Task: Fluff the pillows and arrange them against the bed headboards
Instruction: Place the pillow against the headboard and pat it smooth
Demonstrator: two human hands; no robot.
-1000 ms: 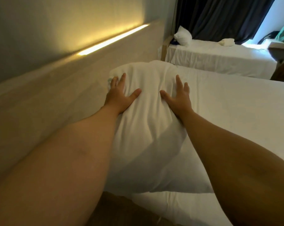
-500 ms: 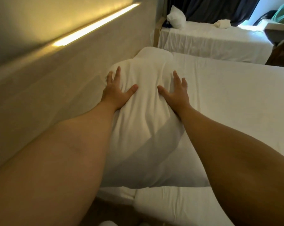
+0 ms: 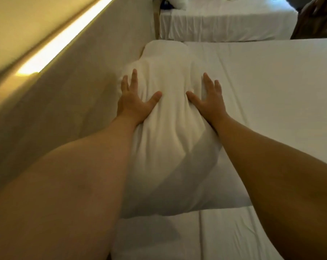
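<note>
We are pressing both palms flat on the white pillow (image 3: 170,132), which is lying on the near bed (image 3: 271,109) with its long side touching the headboard (image 3: 80,102). Our left hand (image 3: 134,104) is resting on the headboard side of the pillow and our right hand (image 3: 208,102) on the mattress side, both with fingers spread and gripping nothing. Between the two thumbs the fabric is bunching into folds. A second pillow (image 3: 177,1) is sitting on the far bed (image 3: 224,25).
</note>
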